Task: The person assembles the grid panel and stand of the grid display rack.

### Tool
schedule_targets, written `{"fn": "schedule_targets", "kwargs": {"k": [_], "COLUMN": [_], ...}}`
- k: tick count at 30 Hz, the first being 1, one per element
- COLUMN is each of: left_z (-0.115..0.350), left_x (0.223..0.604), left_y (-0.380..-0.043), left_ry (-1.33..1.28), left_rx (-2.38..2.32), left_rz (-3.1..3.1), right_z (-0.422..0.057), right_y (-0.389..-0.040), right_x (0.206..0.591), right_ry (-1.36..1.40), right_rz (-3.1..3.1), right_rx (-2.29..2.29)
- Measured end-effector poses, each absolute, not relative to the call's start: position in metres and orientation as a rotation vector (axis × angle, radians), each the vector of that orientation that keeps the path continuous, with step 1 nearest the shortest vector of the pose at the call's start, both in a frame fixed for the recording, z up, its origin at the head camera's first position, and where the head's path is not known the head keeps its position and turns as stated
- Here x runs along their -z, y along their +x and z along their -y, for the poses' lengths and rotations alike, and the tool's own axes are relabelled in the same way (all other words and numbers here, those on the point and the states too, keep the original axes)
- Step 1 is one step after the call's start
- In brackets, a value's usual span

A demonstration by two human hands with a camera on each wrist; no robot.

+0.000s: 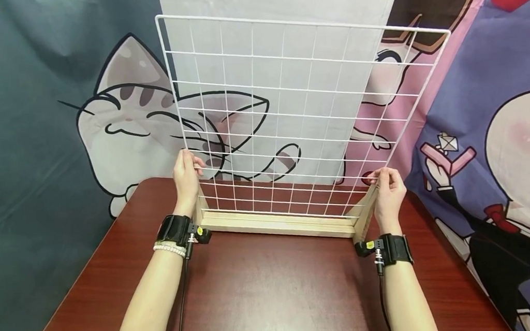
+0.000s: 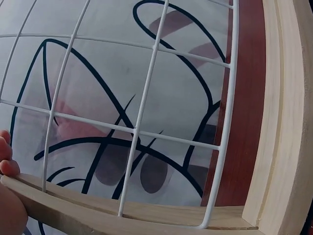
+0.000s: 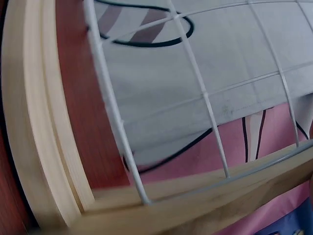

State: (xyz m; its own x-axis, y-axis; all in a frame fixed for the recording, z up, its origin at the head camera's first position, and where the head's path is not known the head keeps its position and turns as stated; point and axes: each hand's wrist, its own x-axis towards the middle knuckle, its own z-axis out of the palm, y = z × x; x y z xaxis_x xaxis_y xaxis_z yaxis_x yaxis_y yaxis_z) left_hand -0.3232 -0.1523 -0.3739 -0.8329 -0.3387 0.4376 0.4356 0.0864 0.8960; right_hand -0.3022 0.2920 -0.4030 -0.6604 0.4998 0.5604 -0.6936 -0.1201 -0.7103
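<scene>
A white wire grid panel [image 1: 289,117] stands tilted in front of me, its lower part between the two side posts of a pale wooden frame [image 1: 274,224]. My left hand [image 1: 186,174] grips the panel's left edge at the top of the left post [image 2: 73,208]. On the opposite edge, my right hand [image 1: 390,189] pinches the panel near the top of the right post [image 3: 234,186]. In both wrist views a strip of table shows between the panel's bottom wire and the grooved base bar [image 2: 283,98]. Only bits of fingers appear in the wrist views.
The frame stands on a dark red wooden table [image 1: 275,289]. Behind it hang cloths printed with a cartoon cat [image 1: 135,113] and other figures. Camera cables [image 1: 181,307] run from both wrists along the forearms.
</scene>
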Motion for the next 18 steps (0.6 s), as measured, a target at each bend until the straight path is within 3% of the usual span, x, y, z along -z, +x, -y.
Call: {"fn": "schedule_targets", "kwargs": {"k": [18], "left_z": [0.1529], "left_x": [0.379], "left_y": [-0.3248], "left_ry": [-0.17], "left_rx": [1.829], "left_rz": [1.741], "right_z": [-0.2957], "right_y": [-0.3043], "right_x": [0.4078], "right_ry": [0.292], "right_rz": [1.295], "right_rx": [-1.897]}}
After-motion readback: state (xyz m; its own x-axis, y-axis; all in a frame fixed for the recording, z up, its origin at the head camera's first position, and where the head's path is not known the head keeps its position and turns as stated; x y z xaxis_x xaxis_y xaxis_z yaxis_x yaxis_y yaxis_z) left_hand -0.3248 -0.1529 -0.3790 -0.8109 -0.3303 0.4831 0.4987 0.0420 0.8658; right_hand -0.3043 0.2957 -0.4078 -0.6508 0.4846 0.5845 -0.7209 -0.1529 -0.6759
